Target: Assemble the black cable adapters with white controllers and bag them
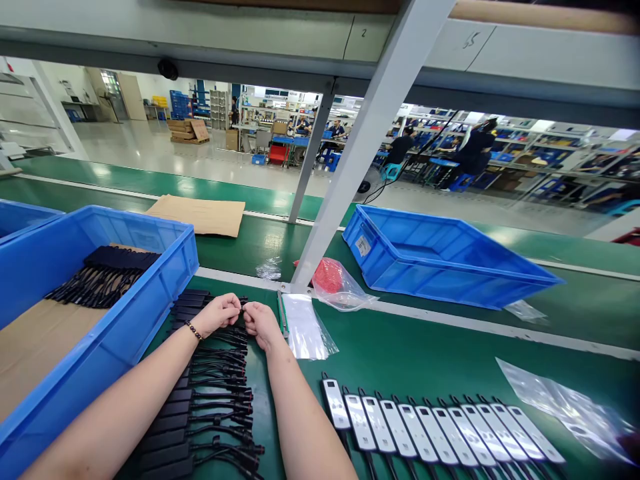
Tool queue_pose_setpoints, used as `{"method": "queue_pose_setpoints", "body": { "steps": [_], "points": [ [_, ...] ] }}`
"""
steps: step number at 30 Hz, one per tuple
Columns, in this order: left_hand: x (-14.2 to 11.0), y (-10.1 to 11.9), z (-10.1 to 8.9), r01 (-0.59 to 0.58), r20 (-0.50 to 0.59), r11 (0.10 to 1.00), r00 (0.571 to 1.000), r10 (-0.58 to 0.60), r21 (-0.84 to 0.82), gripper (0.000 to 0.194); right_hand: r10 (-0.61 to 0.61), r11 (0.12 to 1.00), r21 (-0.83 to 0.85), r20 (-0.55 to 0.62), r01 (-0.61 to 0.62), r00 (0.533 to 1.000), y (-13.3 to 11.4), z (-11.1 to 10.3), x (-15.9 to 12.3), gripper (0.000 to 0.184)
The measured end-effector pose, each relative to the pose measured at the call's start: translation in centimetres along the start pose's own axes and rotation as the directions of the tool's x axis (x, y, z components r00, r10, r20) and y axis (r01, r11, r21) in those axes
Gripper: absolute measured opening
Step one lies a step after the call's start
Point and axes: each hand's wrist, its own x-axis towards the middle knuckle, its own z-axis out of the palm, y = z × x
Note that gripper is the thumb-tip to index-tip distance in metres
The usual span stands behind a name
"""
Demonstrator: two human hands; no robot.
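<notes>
My left hand (219, 316), with a beaded bracelet at the wrist, is closed in a pinch above the far end of a row of black cabled units (174, 407). Close against it, my right hand (261, 325) also pinches, fingertips meeting the left ones. A small dark cable end shows between the fingertips; most of it is hidden. The units lie side by side, their black cables (220, 405) pointing right, some tips reddish. Just right of my right hand lie clear plastic bags (306, 327) and a thin green strip (283, 313).
A blue bin (170, 270) at left holds more black units (117, 263). Another blue bin (440, 280) stands beyond the white post (360, 147), near a bag of red pieces (330, 277). Several white-faced devices (423, 433) line the front right. Cardboard (200, 215) lies behind.
</notes>
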Motion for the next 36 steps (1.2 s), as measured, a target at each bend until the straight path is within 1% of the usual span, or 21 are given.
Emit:
{"method": "queue_pose_setpoints", "body": {
  "steps": [2,4,6,8,11,15,17,19,21,23,27,30,36],
  "points": [
    [0.1,0.0,0.0,0.007,0.005,1.000,1.000,-0.007,0.002,0.010,-0.050,0.995,0.077,-0.115,0.059,0.992,-0.1,-0.6,0.6,0.010],
    [0.1,-0.1,0.1,0.009,0.006,1.000,1.000,-0.009,0.015,0.010,-0.085,0.984,0.135,-0.215,0.116,0.973,-0.2,-1.3,1.0,0.014],
    [0.1,-0.1,0.2,0.000,-0.003,0.999,1.000,0.000,0.036,0.012,-0.102,0.974,0.170,-0.271,0.151,0.957,-0.4,-1.7,1.2,0.019],
    [0.1,-0.1,0.3,-0.020,-0.018,0.997,1.000,0.022,0.069,0.018,-0.108,0.967,0.189,-0.291,0.168,0.951,-0.5,-1.8,1.2,0.017],
    [0.1,0.0,0.4,-0.072,-0.053,0.987,0.995,0.081,0.142,0.029,-0.107,0.965,0.199,-0.284,0.168,0.953,-0.6,-1.6,1.0,0.012],
    [0.2,0.1,0.3,-0.120,-0.129,0.964,0.980,0.154,0.239,0.042,-0.115,0.970,0.181,-0.243,0.161,0.963,-0.6,-1.3,0.7,0.013],
    [0.3,-0.1,0.3,-0.126,-0.160,0.957,0.972,0.172,0.262,0.041,-0.123,0.972,0.170,-0.217,0.162,0.968,-0.6,-1.2,0.6,0.015],
    [0.4,-0.4,0.2,-0.135,-0.172,0.955,0.968,0.184,0.262,0.032,-0.129,0.973,0.166,-0.196,0.163,0.972,-0.6,-1.1,0.5,0.016],
    [0.5,-0.7,0.0,-0.145,-0.159,0.957,0.969,0.189,0.252,0.016,-0.127,0.972,0.172,-0.183,0.159,0.975,-0.7,-1.1,0.5,0.016],
    [0.7,-1.0,-0.2,-0.147,-0.138,0.958,0.973,0.185,0.247,0.010,-0.118,0.972,0.179,-0.173,0.149,0.978,-0.8,-1.1,0.5,0.013],
    [0.9,-1.0,-0.4,-0.149,-0.107,0.955,0.978,0.182,0.258,0.017,-0.101,0.975,0.182,-0.156,0.129,0.983,-0.8,-1.1,0.6,0.017],
    [0.6,-0.6,-0.4,-0.155,-0.077,0.947,0.980,0.183,0.281,0.023,-0.102,0.973,0.190,-0.153,0.130,0.983,-0.8,-1.1,0.6,0.016],
    [0.3,-0.3,-0.5,-0.147,-0.068,0.930,0.981,0.180,0.337,0.031,-0.159,0.963,0.191,-0.164,0.190,0.974,-1.1,-1.1,0.7,0.015]
  ]
}}
